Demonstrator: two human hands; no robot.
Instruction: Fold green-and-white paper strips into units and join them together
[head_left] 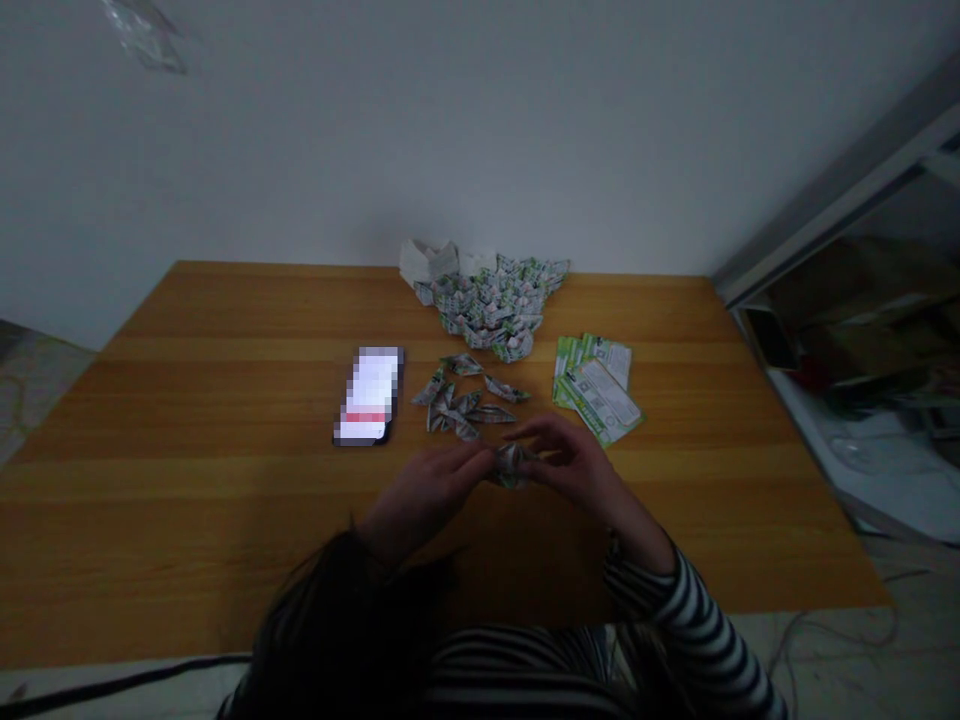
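Between my two hands is a small folded paper piece (511, 462), printed in white, grey and green. My left hand (439, 492) grips its left side, fingers pressed together. From the right, my right hand (564, 462) pinches the piece, thumb and fingers bent around its edge. Just beyond my fingers lies a loose group of folded paper pieces (454, 405) of similar print. To the right, several flat green-and-white printed cards (604, 400) overlap each other. Farther back sits a large cluster of folded paper pieces (491, 305) fitted close together.
A phone (369, 395) with a lit, blurred screen lies left of the paper pieces. Crumpled white paper (429, 262) rests by the wall at the back of the wooden table (225, 400). Shelving with a dark phone-like object (771, 338) stands on the right.
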